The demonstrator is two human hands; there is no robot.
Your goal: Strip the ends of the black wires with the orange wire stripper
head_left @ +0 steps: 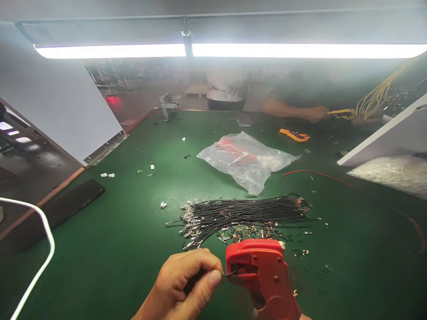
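Observation:
Between thumb and index finger, my left hand (187,284) pinches a black wire (228,274), whose end sits in the jaws of a red wire stripper (271,275). Only slivers of my right hand (304,317) show at the bottom edge, around the handle of the stripper. Just beyond lies a bundle of black wires (247,210), with silvery terminals at the left ends and bare copper at many right ends. Scattered copper and black insulation scraps (247,233) lie between the bundle and the stripper.
Behind the bundle, a clear plastic bag (247,160) with red and white contents rests on the green table (126,231). A yellow-orange tool (295,135) lies farther back. Across the table, a person's hand (315,114) holds another yellow tool (343,114) near yellow wires (376,95). A white cable (50,235) curves at left.

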